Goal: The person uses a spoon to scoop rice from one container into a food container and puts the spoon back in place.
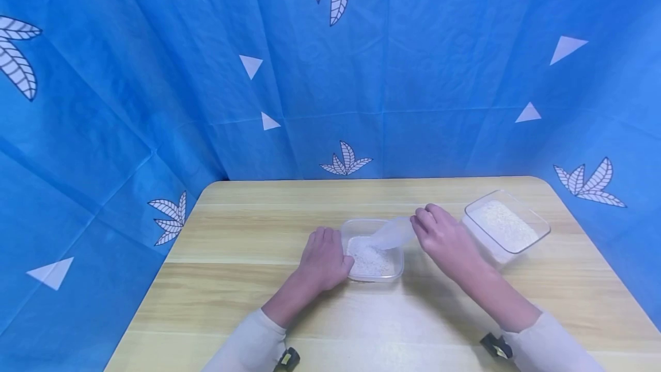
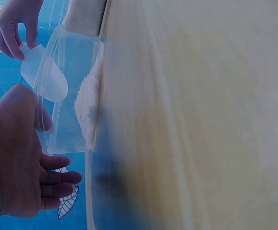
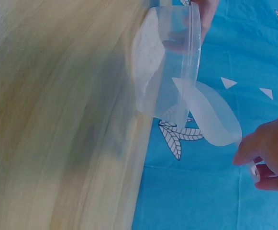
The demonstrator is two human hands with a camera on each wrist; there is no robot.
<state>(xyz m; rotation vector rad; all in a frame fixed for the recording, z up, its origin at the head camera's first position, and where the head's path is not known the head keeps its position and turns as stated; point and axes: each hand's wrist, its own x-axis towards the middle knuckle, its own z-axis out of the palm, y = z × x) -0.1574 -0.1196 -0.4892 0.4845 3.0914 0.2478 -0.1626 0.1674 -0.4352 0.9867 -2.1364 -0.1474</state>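
In the head view, a small clear plastic container point(image 1: 400, 271) with white grains like rice point(image 1: 370, 261) in its bottom stands on the table. My left hand point(image 1: 324, 260) holds its left side, thumb at the near corner and fingers along the side wall. My right hand point(image 1: 445, 240) pinches the handle of a translucent white scoop point(image 1: 393, 234). The scoop is tilted, its tip over the inside of the container. In the right wrist view, the scoop point(image 3: 216, 117) crosses the container's rim, and its lip hangs above the heaped grains point(image 3: 149, 52).
A larger clear container point(image 1: 537, 237), holding more white grains point(image 1: 503, 224), stands at the right, behind my right forearm. The wooden table point(image 1: 232, 228) ends at a blue patterned cloth point(image 1: 439, 73) at the back and sides.
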